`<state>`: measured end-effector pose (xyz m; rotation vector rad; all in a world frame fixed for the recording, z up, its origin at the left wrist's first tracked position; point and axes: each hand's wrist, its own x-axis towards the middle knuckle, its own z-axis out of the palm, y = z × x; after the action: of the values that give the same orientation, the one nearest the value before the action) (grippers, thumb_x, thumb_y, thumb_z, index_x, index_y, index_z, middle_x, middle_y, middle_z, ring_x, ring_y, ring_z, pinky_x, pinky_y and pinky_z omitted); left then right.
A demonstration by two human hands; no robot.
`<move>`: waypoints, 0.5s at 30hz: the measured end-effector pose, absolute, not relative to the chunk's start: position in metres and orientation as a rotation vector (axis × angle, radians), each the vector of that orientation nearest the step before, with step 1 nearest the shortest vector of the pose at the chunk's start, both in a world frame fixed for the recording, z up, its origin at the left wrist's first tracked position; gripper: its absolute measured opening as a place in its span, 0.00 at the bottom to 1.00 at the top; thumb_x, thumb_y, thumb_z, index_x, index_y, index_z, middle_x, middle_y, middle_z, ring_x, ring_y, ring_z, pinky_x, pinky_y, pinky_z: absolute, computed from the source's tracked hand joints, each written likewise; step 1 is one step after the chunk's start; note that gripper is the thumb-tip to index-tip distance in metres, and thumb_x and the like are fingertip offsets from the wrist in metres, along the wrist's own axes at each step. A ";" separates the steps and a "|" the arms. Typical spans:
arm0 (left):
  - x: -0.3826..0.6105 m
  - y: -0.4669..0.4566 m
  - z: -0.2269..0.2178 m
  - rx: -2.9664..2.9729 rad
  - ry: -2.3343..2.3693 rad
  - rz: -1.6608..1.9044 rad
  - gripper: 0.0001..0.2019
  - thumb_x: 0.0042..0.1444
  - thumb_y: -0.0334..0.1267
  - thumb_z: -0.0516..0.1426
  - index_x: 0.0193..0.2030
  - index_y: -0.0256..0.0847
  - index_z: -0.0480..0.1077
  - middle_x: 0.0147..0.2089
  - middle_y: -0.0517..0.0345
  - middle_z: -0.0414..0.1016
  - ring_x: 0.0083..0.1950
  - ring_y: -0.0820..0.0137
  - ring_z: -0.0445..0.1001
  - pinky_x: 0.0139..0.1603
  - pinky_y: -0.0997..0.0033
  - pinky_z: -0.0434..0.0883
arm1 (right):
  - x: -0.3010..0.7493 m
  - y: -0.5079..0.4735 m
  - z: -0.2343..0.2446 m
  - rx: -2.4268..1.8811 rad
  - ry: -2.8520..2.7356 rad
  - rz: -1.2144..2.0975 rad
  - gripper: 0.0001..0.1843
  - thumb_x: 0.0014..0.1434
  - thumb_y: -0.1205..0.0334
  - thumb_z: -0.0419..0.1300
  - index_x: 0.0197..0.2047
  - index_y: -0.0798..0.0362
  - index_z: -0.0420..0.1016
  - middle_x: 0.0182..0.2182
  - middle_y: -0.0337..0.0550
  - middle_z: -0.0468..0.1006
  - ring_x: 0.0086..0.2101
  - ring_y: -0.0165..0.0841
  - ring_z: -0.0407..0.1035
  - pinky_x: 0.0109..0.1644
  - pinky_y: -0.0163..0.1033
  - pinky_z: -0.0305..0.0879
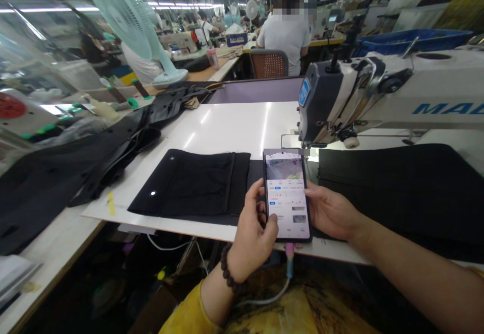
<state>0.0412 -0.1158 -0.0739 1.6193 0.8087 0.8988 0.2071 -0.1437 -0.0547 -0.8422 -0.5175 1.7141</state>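
Note:
A smartphone (285,198) stands upright between my hands, its lit screen facing me with a picture at the top and rows of text below. My left hand (255,228) is wrapped round its left side, thumb over the lower screen. At the right edge, my right hand (330,210) grips the phone too, its far fingers hidden behind it. A cable with a pink plug (290,251) runs down from the phone's bottom. Left of the phone lies a folded black fabric piece (196,183) with two shiny round metal spots. More black fabric (397,188) lies on the right.
A sewing machine (363,97) stands over the white table (234,122) at the right. Black garment pieces (75,157) are heaped along the left. Beyond them are a light-blue fan (132,21), a blue bin (412,41) and a person in white (283,37) by a chair (269,63).

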 end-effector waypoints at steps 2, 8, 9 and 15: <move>0.041 -0.116 -0.074 1.617 0.812 0.906 0.28 0.54 0.30 0.51 0.61 0.45 0.47 0.54 0.50 0.60 0.41 0.71 0.69 0.38 0.72 0.69 | 0.207 -0.144 -0.055 -0.817 -0.517 1.717 0.16 0.52 0.65 0.52 0.45 0.51 0.69 0.38 0.40 0.78 0.41 0.36 0.71 0.53 0.47 0.59; 0.040 -0.116 -0.072 1.611 0.777 0.908 0.27 0.56 0.30 0.50 0.61 0.45 0.46 0.54 0.51 0.60 0.43 0.70 0.68 0.39 0.71 0.68 | 0.208 -0.144 -0.056 -0.791 -0.497 1.729 0.15 0.52 0.66 0.52 0.44 0.52 0.71 0.39 0.41 0.78 0.41 0.34 0.71 0.51 0.44 0.61; 0.040 -0.116 -0.072 1.601 0.764 0.903 0.27 0.56 0.31 0.50 0.61 0.45 0.46 0.54 0.50 0.59 0.43 0.70 0.68 0.40 0.71 0.68 | 0.208 -0.144 -0.056 -0.785 -0.497 1.732 0.15 0.53 0.66 0.52 0.44 0.52 0.71 0.39 0.41 0.78 0.41 0.34 0.71 0.51 0.44 0.62; 0.038 -0.116 -0.070 1.584 0.680 0.891 0.28 0.55 0.29 0.49 0.61 0.45 0.45 0.55 0.51 0.59 0.41 0.71 0.68 0.42 0.70 0.68 | 0.208 -0.145 -0.056 -0.777 -0.481 1.726 0.15 0.52 0.66 0.52 0.44 0.52 0.70 0.39 0.42 0.78 0.41 0.34 0.71 0.49 0.43 0.63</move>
<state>0.0376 -0.1163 -0.0697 1.5837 0.6798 0.8908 0.2076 -0.1446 -0.0558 -0.7773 -0.4809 1.7260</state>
